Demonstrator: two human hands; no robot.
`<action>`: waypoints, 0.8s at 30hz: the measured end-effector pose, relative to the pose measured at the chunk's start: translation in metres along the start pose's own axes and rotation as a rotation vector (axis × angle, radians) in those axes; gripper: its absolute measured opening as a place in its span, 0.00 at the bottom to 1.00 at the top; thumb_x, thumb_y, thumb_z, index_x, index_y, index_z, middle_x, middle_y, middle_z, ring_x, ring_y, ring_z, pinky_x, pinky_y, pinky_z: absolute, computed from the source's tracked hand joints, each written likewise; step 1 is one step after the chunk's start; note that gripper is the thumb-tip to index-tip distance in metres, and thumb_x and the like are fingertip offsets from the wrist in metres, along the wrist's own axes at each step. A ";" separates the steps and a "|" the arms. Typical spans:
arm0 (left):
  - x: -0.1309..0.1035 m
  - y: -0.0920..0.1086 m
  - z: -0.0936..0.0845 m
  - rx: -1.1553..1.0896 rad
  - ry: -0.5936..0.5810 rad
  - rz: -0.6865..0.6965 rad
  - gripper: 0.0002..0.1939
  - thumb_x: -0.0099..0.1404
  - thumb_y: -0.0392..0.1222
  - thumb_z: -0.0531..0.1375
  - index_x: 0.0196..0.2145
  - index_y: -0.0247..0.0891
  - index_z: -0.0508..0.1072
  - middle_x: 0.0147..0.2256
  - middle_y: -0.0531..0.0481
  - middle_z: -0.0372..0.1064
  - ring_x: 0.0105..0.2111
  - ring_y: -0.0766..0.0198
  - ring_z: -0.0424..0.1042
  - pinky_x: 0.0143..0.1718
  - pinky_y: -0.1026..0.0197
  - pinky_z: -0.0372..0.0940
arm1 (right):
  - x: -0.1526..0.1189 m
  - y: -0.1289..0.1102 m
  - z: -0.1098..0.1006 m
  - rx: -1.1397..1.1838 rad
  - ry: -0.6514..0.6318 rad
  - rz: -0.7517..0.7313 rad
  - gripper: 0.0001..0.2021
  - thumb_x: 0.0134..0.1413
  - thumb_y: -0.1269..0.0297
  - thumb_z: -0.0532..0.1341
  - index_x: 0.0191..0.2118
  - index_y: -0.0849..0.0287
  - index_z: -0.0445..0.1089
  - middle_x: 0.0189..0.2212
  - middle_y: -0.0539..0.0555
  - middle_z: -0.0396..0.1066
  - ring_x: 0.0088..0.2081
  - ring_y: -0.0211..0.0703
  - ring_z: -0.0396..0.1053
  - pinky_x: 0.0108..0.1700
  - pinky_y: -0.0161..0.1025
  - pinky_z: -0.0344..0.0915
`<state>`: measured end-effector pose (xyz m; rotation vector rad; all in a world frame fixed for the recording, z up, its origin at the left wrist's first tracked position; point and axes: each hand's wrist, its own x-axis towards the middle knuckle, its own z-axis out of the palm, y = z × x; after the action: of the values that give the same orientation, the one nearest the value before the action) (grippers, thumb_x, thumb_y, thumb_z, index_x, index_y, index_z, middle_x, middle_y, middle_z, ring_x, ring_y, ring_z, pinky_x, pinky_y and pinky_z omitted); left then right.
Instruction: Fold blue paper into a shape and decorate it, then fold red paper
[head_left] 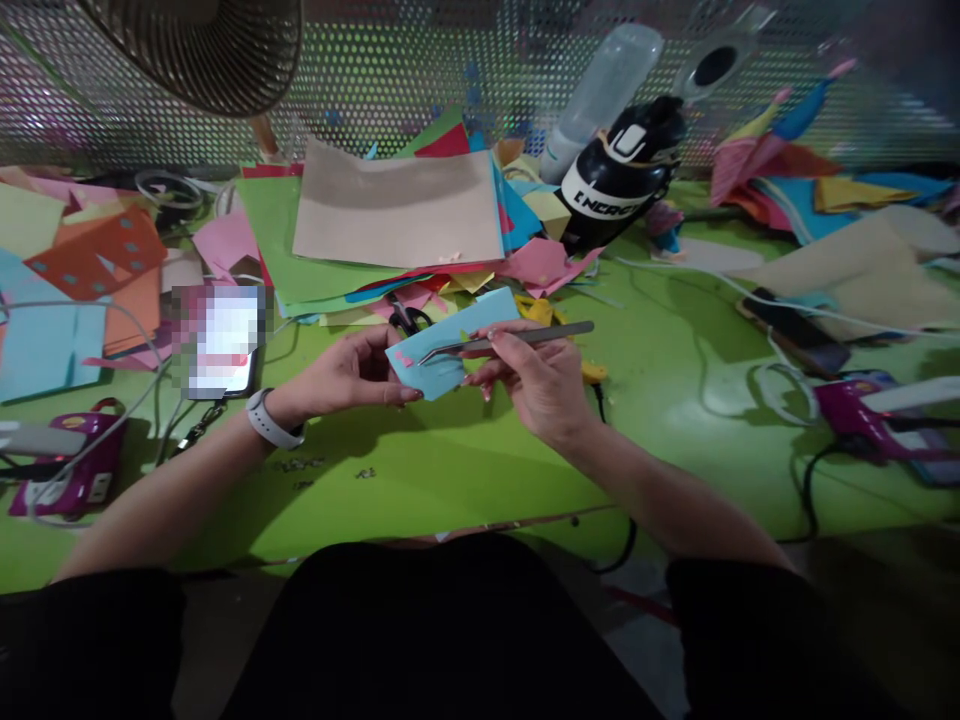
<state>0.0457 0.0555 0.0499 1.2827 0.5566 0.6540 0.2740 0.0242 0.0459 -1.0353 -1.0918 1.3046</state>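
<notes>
Work surface: a bright green table [450, 490], its near edge worn, backed by a perforated metal panel [390, 90] with a fan [217, 50] in front at upper left. Coloured paper crowds the far side, a beige sheet [397, 210] topping the middle stack; purple power strips [71, 460] lie at the left, with a similar one at the right. Writing: a black bottle [604, 180] carries a white band reading "ENERG", the rest turned out of sight, and a U-shaped mark above; a clear bottle [607, 95] leans beside it. Left hand [356, 372] pinches the left end of a blue card [442, 378], held above the table before the body; right hand [547, 385] grips metal tweezers [574, 329], tips over the card near its pink patch. Scissors [409, 318] partly covered by the card. Yellow tool [594, 373] behind the right hand, possibly a glue gun, mostly hidden. Phone [225, 340] screen pixelated; small bits [365, 473] on the table too tiny to identify
</notes>
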 end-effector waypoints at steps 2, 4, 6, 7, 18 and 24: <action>0.000 0.000 0.000 0.001 0.001 -0.003 0.19 0.54 0.35 0.73 0.34 0.35 0.65 0.30 0.53 0.74 0.30 0.69 0.75 0.34 0.65 0.72 | 0.000 0.000 0.000 -0.004 0.005 0.005 0.15 0.49 0.51 0.69 0.34 0.57 0.72 0.22 0.48 0.77 0.19 0.39 0.74 0.16 0.32 0.66; 0.000 0.000 0.001 0.008 0.001 -0.001 0.19 0.55 0.35 0.73 0.34 0.35 0.65 0.30 0.53 0.74 0.29 0.69 0.75 0.34 0.65 0.71 | 0.000 0.001 0.000 0.013 -0.005 0.014 0.15 0.48 0.50 0.69 0.34 0.57 0.72 0.22 0.48 0.77 0.19 0.39 0.74 0.16 0.31 0.66; 0.000 0.000 0.002 0.013 0.001 0.003 0.19 0.55 0.35 0.73 0.34 0.35 0.65 0.30 0.53 0.74 0.29 0.69 0.75 0.34 0.65 0.71 | 0.000 0.003 0.000 0.037 -0.017 0.022 0.16 0.47 0.50 0.70 0.34 0.57 0.73 0.23 0.48 0.78 0.19 0.39 0.74 0.16 0.31 0.66; 0.000 0.000 0.002 0.015 0.001 0.005 0.19 0.55 0.35 0.73 0.34 0.35 0.65 0.30 0.53 0.73 0.29 0.69 0.75 0.34 0.65 0.71 | 0.000 0.004 0.000 0.044 -0.021 0.027 0.16 0.47 0.50 0.70 0.34 0.57 0.73 0.24 0.49 0.78 0.19 0.39 0.75 0.16 0.32 0.66; -0.002 -0.002 0.003 0.035 0.015 -0.009 0.18 0.55 0.34 0.72 0.35 0.35 0.66 0.29 0.53 0.73 0.28 0.70 0.73 0.31 0.66 0.69 | 0.001 0.009 0.000 0.031 -0.048 0.037 0.15 0.50 0.50 0.69 0.36 0.56 0.72 0.24 0.49 0.78 0.22 0.43 0.77 0.17 0.32 0.68; -0.003 -0.004 0.003 0.015 -0.007 -0.003 0.17 0.55 0.33 0.72 0.34 0.35 0.65 0.29 0.54 0.73 0.28 0.70 0.73 0.31 0.67 0.69 | 0.001 0.008 0.002 0.056 -0.044 0.041 0.17 0.47 0.48 0.70 0.34 0.56 0.73 0.24 0.48 0.78 0.19 0.39 0.75 0.16 0.31 0.67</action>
<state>0.0467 0.0506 0.0466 1.2973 0.5581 0.6437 0.2702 0.0251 0.0387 -0.9966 -1.0659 1.3888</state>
